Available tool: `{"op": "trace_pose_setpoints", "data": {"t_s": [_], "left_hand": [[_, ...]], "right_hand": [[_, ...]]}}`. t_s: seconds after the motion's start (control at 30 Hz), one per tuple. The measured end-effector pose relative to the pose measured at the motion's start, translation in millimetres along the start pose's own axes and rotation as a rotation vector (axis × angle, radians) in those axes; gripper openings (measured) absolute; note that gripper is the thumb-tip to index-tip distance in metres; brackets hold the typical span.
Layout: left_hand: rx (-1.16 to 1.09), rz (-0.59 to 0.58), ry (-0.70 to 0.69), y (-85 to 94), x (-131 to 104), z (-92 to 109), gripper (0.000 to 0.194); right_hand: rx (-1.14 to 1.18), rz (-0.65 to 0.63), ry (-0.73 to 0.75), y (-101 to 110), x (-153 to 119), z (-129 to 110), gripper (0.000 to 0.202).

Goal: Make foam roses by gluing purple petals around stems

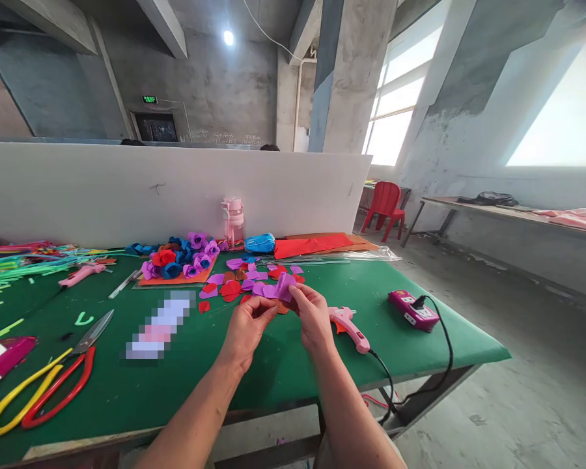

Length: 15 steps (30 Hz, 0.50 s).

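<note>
Above the green table, my right hand pinches a purple paper petal piece, which stands up from its fingertips. Close beside it, my left hand has thumb and fingers pressed together; what they hold, if anything, is too small to make out. Loose purple and red paper petals lie scattered behind my hands. A pink glue gun rests just right of my right hand, its black cord running off the table edge.
Finished paper flowers are heaped at the back beside a pink bottle. Large scissors and another pink glue gun lie left. A magenta power strip sits right. A white partition stands behind the table.
</note>
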<state>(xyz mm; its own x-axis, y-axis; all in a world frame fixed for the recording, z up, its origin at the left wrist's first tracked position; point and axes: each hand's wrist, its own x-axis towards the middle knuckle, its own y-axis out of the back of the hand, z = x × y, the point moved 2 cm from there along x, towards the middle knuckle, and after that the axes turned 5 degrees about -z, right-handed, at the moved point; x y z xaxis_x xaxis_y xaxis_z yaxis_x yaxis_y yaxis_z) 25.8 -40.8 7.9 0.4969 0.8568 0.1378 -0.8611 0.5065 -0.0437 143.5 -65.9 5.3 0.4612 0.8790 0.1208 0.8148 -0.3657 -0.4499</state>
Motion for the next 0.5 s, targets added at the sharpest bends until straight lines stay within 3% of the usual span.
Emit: {"op": "trace_pose_setpoints", "data": {"t_s": [0.5], "left_hand": [[-0.012, 0.015, 0.005, 4.0, 2.2, -4.3, 0.021]], "right_hand": [[0.081, -0.033, -0.024, -3.0, -3.4, -1.0, 0.019]]}}
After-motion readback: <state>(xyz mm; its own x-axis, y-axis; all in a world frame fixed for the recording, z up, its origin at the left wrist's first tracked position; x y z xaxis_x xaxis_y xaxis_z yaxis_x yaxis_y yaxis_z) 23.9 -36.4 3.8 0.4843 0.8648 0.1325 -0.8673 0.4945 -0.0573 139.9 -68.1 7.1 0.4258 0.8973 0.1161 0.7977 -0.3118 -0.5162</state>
